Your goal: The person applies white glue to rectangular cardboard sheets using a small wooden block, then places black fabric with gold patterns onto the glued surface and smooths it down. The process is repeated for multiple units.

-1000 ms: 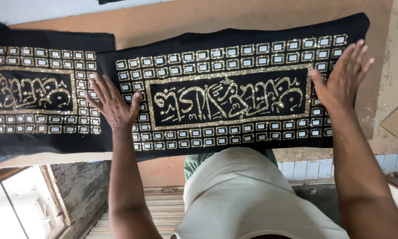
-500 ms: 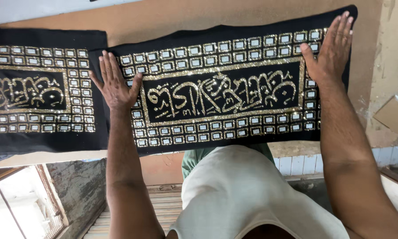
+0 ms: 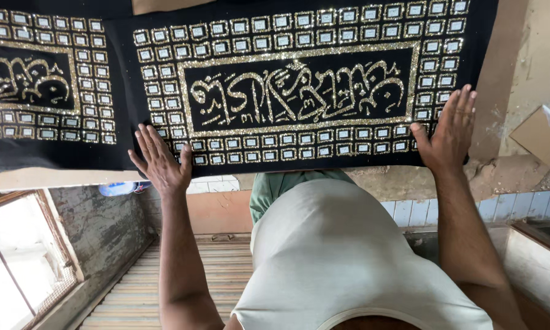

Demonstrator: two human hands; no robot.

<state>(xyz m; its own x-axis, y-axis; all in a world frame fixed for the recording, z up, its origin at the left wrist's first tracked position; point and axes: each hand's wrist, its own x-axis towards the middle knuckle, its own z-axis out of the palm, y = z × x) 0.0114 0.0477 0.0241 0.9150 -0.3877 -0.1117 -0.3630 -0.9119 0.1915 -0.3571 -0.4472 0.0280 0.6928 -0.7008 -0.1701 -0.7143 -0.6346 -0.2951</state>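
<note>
From the head camera, a long black cloth point(image 3: 299, 91) with shiny gold patterns lay flat on a brown table point(image 3: 507, 122). Its near edge ran along the near edge of the table, and its right end stopped short of the table's right side.

The left hand point(image 3: 162, 162) rested flat on the cloth's near edge, by the near left corner of the middle gold frame. Its fingers were spread apart and it gripped nothing. It looked like it was pressing the cloth down so it would lie smooth and not slide off.

The right hand point(image 3: 449, 131) lay flat on the near right corner of the cloth. Its fingers were open too, close side by side, with the thumb out to the side. It held nothing and seemed to pin that corner in place.

A second gold panel point(image 3: 36, 82) sat further left on the same black cloth. A piece of brown cardboard point(image 3: 538, 134) lay near the table's right edge, well apart from the hands.
</note>
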